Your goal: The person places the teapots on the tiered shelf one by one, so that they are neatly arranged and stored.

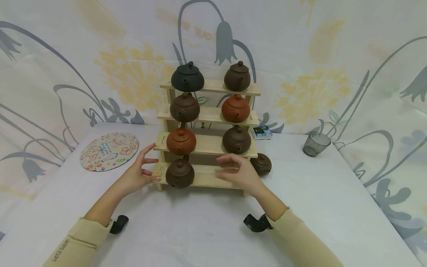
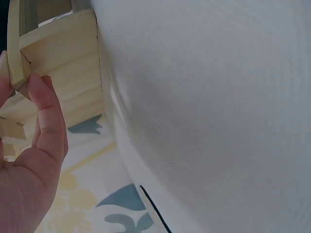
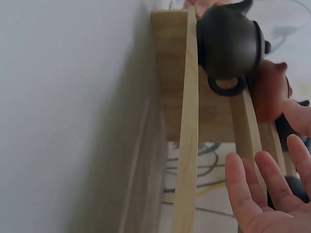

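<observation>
A four-tier wooden display stand (image 1: pixel 207 177) carries several clay teapots. At the left end of its lowest shelf, my left hand (image 1: pixel 140 172) pinches the board's corner between thumb and fingers; the left wrist view shows this shelf end (image 2: pixel 18 73) up close. My right hand (image 1: pixel 241 174) hovers before the right part of that shelf, fingers spread and holding nothing. A dark brown teapot (image 1: pixel 180 174) sits on the lowest shelf at left. Another brown teapot (image 1: pixel 262 165) stands on the table, partly behind my right hand. Above that hand, a dark teapot (image 1: pixel 237 140) rests on the second shelf.
Higher up are an orange-red teapot (image 1: pixel 235 108) and a black teapot (image 1: pixel 187 77). A round patterned mat (image 1: pixel 109 152) lies on the left of the white table. A small blue box (image 1: pixel 261 132) and a grey glass (image 1: pixel 316 144) are on the right.
</observation>
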The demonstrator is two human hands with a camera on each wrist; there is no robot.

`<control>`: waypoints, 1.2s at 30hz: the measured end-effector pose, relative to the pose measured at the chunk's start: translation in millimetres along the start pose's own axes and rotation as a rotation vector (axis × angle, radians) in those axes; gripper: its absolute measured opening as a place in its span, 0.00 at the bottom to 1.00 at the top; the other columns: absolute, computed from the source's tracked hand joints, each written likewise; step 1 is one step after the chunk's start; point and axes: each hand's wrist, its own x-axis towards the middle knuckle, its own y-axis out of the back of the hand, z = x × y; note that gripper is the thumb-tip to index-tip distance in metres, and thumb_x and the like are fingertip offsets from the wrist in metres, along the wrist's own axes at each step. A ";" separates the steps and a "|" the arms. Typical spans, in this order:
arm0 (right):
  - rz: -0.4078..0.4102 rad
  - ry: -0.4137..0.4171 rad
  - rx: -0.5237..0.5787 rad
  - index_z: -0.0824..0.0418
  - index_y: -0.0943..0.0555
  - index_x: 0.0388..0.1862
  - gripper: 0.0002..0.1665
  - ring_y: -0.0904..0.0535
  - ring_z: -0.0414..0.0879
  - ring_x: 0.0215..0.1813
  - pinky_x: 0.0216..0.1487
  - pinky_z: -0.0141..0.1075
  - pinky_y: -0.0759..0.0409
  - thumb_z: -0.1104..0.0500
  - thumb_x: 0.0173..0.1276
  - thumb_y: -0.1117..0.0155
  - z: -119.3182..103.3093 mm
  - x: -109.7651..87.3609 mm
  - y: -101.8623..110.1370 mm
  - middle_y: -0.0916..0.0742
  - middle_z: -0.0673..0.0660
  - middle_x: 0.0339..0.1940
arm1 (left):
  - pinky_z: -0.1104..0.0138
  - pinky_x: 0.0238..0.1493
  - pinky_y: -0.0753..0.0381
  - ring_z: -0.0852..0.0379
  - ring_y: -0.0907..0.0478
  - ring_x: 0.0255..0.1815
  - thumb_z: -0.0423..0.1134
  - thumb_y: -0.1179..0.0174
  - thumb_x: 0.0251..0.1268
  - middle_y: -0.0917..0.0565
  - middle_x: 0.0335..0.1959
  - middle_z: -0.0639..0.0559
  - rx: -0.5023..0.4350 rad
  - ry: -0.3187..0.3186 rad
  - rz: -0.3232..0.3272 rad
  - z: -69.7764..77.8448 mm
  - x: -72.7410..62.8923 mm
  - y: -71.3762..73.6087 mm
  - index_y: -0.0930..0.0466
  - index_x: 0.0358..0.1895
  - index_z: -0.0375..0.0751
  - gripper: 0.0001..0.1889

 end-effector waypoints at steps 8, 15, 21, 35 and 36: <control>0.083 -0.013 0.021 0.73 0.24 0.49 0.23 0.25 0.63 0.52 0.47 0.38 0.23 0.73 0.53 0.31 5.6 -19.7 24.3 0.22 0.70 0.50 | 0.60 0.35 0.24 0.47 0.22 0.36 0.23 0.36 0.53 0.35 0.60 0.26 0.005 -0.008 0.000 -0.4 -0.5 -0.4 0.63 0.74 0.53 0.53; 0.157 -0.034 -0.027 0.73 0.24 0.50 0.23 0.25 0.62 0.53 0.47 0.35 0.24 0.71 0.54 0.31 11.0 -32.4 43.5 0.23 0.71 0.50 | 0.61 0.35 0.24 0.47 0.23 0.37 0.24 0.36 0.53 0.35 0.61 0.26 0.001 -0.003 -0.002 2.9 -0.9 -0.1 0.64 0.74 0.54 0.53; 0.232 -0.073 -0.102 0.71 0.24 0.50 0.22 0.24 0.57 0.51 0.48 0.33 0.25 0.68 0.56 0.31 14.4 -40.2 57.3 0.21 0.68 0.49 | 0.60 0.35 0.24 0.47 0.23 0.37 0.24 0.36 0.54 0.35 0.61 0.26 0.007 -0.010 -0.003 2.1 -1.6 0.9 0.64 0.74 0.54 0.53; 0.391 -0.216 -0.191 0.70 0.25 0.52 0.23 0.27 0.57 0.56 0.44 0.27 0.26 0.62 0.59 0.32 45.2 -41.0 95.5 0.22 0.64 0.54 | 0.61 0.35 0.24 0.47 0.23 0.37 0.25 0.35 0.54 0.35 0.61 0.26 0.018 -0.015 -0.004 0.7 -1.7 1.8 0.65 0.74 0.55 0.53; 0.395 -0.237 -0.179 0.70 0.26 0.53 0.24 0.28 0.57 0.57 0.44 0.29 0.26 0.62 0.59 0.32 47.6 -39.8 98.3 0.23 0.64 0.55 | 0.61 0.35 0.24 0.47 0.23 0.36 0.25 0.36 0.54 0.36 0.61 0.26 0.016 -0.019 -0.007 0.5 -1.5 1.4 0.65 0.74 0.55 0.53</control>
